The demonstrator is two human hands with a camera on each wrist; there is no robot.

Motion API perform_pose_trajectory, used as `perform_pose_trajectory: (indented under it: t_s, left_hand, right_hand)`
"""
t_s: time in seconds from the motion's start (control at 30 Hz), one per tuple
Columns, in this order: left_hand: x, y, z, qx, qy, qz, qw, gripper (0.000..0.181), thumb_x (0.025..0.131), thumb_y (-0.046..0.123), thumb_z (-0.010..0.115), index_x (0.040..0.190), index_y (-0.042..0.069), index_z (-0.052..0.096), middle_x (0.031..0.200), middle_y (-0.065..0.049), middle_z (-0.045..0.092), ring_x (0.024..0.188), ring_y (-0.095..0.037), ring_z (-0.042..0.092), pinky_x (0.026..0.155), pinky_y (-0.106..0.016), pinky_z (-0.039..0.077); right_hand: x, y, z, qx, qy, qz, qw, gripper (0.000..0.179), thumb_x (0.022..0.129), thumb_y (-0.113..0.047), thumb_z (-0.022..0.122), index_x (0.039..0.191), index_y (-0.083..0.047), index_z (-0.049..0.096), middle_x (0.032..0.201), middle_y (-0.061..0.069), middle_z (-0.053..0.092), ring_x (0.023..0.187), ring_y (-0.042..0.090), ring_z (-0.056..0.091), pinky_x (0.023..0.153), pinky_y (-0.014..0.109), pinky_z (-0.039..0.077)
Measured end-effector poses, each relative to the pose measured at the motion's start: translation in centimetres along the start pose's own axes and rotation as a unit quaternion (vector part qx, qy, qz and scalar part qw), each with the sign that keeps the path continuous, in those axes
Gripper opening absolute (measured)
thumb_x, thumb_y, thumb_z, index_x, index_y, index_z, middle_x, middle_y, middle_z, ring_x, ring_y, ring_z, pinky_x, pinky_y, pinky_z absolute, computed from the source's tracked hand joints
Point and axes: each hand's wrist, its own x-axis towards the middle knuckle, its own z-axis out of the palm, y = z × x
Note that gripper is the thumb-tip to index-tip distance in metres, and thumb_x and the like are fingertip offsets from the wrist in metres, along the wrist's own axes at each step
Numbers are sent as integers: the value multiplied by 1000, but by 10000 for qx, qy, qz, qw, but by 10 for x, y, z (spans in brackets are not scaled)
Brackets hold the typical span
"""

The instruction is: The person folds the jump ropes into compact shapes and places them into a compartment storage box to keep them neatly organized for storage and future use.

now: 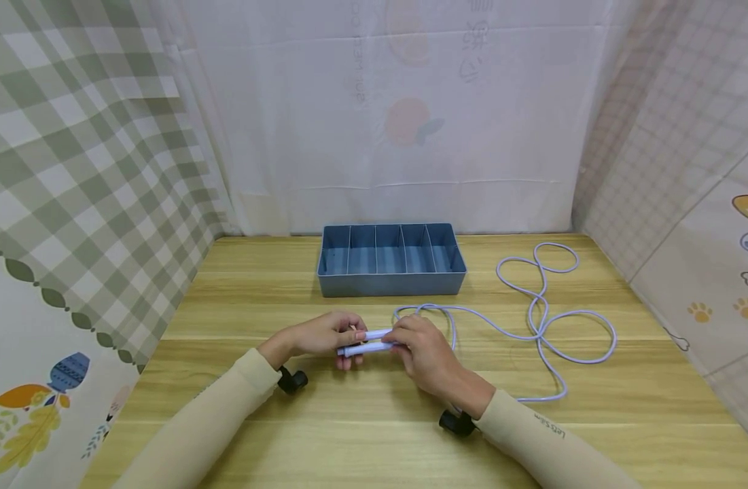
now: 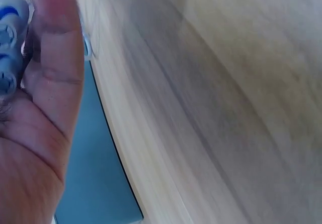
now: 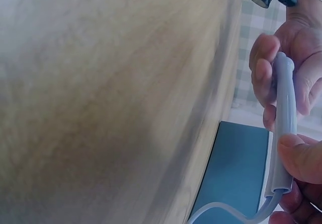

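So the two handles point(image 1: 370, 348) are side by side around the middle of the head view, strung between both hands: the left hand point(image 1: 325, 333) has its thumb and fingers curled loosely around their left ends, while the right hand point(image 1: 429, 356) pinches them at the cord end. They're slim, smooth, pale lavender tubes, and the matching cord point(image 1: 539, 335) sprawls in loose loops over the right side of the frame.

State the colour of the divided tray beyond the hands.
Greyish blue; the tray shows best in the head view.
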Motion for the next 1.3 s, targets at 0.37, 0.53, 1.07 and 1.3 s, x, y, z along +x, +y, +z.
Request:
perform_pose_trajectory:
  t_s: [0.37, 0.53, 1.07, 1.3]
  left_hand:
    - [0, 4, 6, 256, 8, -151, 9996, 22, 111, 18, 47, 115, 2, 63, 81, -7, 66, 58, -13, 52, 50, -26, 43]
    - [1, 4, 9, 158, -7, -84, 9998, 29, 110, 19, 51, 115, -7, 59, 80, -7, 64, 56, -13, 53, 50, -25, 48]
    - [4, 3, 10, 489, 298, -7, 9984, 32, 109, 18, 53, 108, -12, 61, 73, -1, 58, 57, -12, 42, 50, -22, 33]
    - [0, 6, 8, 605, 361, 110, 9975, 31, 109, 18, 52, 108, -12, 62, 73, -1, 55, 59, -12, 40, 51, -21, 31]
  right_hand:
    - [0, 0, 0, -8, 64, 101, 9999, 25, 74, 6, 88, 91, -10, 78, 93, -1, 67, 88, 17, 61, 80, 36, 51]
    - [0, 1, 0, -29, 126, 76, 9999, 26, 72, 6, 88, 89, -11, 78, 92, -1, 67, 87, 18, 61, 79, 36, 52]
    - [-1, 5, -2, 196, 316, 106, 9993, 31, 70, 5, 91, 92, -10, 76, 95, 0, 68, 89, 18, 62, 80, 34, 53]
    - [0, 14, -15, 522, -226, 540, 9969, 57, 69, -3, 95, 119, -11, 71, 120, 2, 68, 112, 24, 62, 95, 46, 49]
